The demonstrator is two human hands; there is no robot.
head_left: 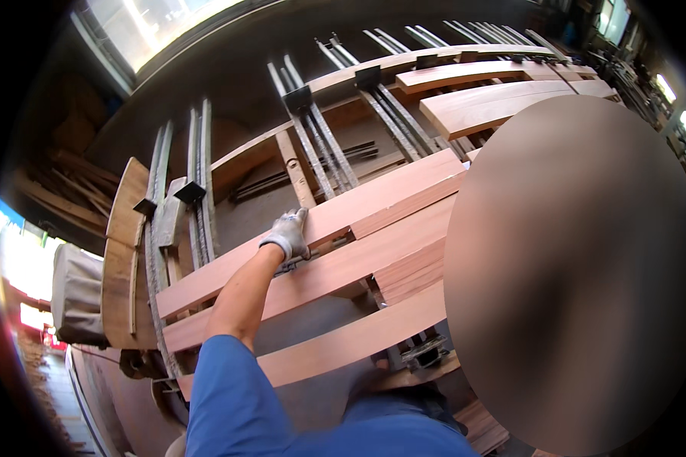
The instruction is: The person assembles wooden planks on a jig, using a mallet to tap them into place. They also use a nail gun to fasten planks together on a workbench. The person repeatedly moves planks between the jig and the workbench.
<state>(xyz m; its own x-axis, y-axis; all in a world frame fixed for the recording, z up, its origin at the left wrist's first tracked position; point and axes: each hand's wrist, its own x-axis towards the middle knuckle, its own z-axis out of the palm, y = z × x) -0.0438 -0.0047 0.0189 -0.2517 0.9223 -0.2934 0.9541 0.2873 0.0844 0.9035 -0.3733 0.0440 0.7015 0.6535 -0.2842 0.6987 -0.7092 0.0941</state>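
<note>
My left hand (pixel 288 233), in a pale work glove, grips a long reddish wooden plank (pixel 389 193) across its width. Its fingers reach over the far edge and the thumb lies at the near edge. Nearer to me run a second plank (pixel 312 283) and a third plank (pixel 343 343), roughly parallel to the first. Shorter wood blocks sit against the planks toward the right. My right hand does not show; a large blurred patch covers the right side of the view.
Steel bar clamps (pixel 312 129) stretch away beneath and beyond the planks. More boards (pixel 503 103) rest on the clamps at the far right. A curved wooden panel (pixel 122 259) and a grey covered object (pixel 76 293) stand at the left. A window (pixel 152 30) is at the back.
</note>
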